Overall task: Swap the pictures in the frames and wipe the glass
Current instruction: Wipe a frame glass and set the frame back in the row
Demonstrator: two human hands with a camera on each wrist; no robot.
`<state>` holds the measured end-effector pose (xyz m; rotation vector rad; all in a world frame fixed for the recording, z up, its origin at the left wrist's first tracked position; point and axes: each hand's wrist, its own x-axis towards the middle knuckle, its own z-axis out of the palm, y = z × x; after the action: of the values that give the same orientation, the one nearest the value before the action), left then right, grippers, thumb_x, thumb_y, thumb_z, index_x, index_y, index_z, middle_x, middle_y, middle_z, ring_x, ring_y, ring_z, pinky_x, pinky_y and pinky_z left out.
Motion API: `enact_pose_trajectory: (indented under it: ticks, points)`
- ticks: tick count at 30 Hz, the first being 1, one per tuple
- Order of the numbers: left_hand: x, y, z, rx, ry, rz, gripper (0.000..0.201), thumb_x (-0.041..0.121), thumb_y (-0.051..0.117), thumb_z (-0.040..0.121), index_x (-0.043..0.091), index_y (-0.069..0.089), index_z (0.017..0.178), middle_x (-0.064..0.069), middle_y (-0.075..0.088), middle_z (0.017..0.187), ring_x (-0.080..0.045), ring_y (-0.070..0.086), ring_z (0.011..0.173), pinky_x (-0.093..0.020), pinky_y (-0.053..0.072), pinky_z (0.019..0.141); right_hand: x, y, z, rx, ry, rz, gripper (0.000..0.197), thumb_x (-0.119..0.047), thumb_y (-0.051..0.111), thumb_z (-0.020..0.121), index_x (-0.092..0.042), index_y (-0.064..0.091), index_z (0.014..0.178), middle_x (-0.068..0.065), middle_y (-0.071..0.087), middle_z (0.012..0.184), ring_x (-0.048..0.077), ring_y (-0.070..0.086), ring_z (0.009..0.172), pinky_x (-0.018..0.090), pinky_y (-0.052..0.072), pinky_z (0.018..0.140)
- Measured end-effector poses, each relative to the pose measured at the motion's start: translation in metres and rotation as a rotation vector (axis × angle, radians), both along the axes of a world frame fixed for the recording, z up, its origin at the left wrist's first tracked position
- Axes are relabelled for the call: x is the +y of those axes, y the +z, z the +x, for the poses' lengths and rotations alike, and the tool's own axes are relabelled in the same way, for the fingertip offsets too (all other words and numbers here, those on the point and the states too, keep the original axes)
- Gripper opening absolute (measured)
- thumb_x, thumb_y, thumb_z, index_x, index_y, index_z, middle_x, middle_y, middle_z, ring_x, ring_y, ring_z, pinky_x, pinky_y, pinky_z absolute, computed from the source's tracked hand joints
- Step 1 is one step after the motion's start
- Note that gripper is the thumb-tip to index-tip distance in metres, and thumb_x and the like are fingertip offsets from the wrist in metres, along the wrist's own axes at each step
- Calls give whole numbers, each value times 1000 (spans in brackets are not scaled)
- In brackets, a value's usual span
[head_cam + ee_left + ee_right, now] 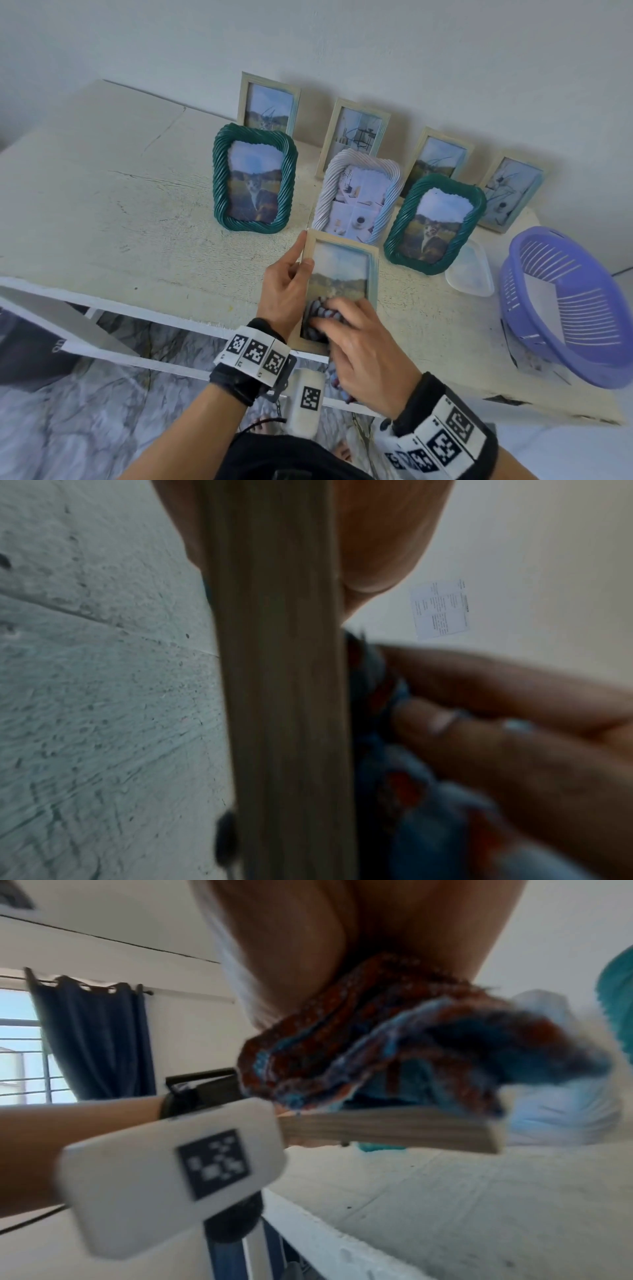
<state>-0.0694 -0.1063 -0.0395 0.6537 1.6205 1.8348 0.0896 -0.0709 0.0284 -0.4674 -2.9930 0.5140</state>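
**Cloth on the glass of the held frame**

While the left hand (286, 291) is gripping the left edge of the pale wooden frame (373, 270), thumb on the front and fingers curled behind, the right hand (363, 353) is pressing a bunched red-and-blue cloth (320, 313) against the lower part of the glass. The fingers of that hand are curled over the cloth, which is hiding the bottom of the landscape picture. The frame is being held tilted at the near edge of the cream table (120, 219), its lower end lying past the table edge. In the right wrist view the cloth (394, 1047) is bulging out under the palm above the frame's edge (387, 1131), much blurred.

Just beyond the held frame, a white twisted frame (330, 192) is standing between two green twisted frames, one to the left (219, 178) and one to the right (476, 219), each of the green ones showing a cat. To the right, a clear plastic lid (472, 274) is lying beside a purple basket (534, 308) that is tipped on its side.

Farthest off, four more pale frames are leaning against the wall: the far-left one (245, 99), the next one (329, 144), a third (419, 154) and the rightmost one (534, 198).
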Motion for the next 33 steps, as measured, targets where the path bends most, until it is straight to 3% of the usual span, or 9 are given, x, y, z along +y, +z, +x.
enact_pose_trajectory:
  ticks: [5,12,15,17,19,23,25,27,33]
  points:
    - [-5,-3,4,-7,-10,-3,43,45,53,82,57,53,123,-9,45,67,-23,38,63,-39,37,62,2,7,12,-68,86,40,36,-16,36,87,-18,66,106,-1,52,115,17,44,95,22,42,87]
    - [-6,2,1,-28,-1,46,43,39,53,85,50,52,127,-10,42,69,-24,36,66,-40,35,65,22,21,9,-12,167,398,38,-15,38,82,-16,73,66,-7,65,83,13,36,86,27,48,69]
    - [-5,6,1,-15,-30,54,50,43,52,84,45,49,134,-10,44,71,-24,36,65,-40,34,63,35,20,-1,18,71,362,18,-6,61,75,-14,75,84,-1,66,94,14,38,91,27,43,75]
    - [-5,7,3,-25,-43,57,50,45,52,83,48,50,133,-11,47,74,-25,39,68,-41,36,64,48,14,-9,-103,-16,300,33,-10,65,78,-18,66,110,2,58,114,18,43,102,29,41,88]
    - [-6,7,6,-45,-47,59,50,46,53,83,51,49,132,-12,50,80,-26,44,74,-43,38,69,56,13,-17,-162,-73,255,43,-11,62,80,-20,57,122,3,51,122,24,46,108,34,41,95]
    - [-10,14,7,-32,-27,55,45,27,52,95,38,48,139,-10,62,85,-25,54,76,-42,46,76,54,22,-30,-51,-123,139,45,6,62,74,-10,62,116,10,49,120,29,48,101,38,45,93]
    - [-13,19,7,-40,-38,77,44,6,44,101,23,43,142,-10,70,107,-22,66,97,-37,52,91,51,23,-37,-41,-103,113,44,6,59,77,-10,60,118,10,46,121,28,47,104,35,43,96]
    - [-15,24,8,-32,-55,83,45,1,40,101,21,42,141,-10,68,118,-16,64,111,-32,49,99,49,24,-43,-25,-81,97,45,6,58,79,-10,59,120,10,46,121,27,46,103,35,42,96]
    - [-17,24,6,-49,-62,82,45,-3,40,100,24,44,134,1,67,116,-1,63,105,-16,48,91,35,18,-43,42,-53,103,49,6,61,74,-8,60,121,11,52,120,31,51,100,40,49,90]
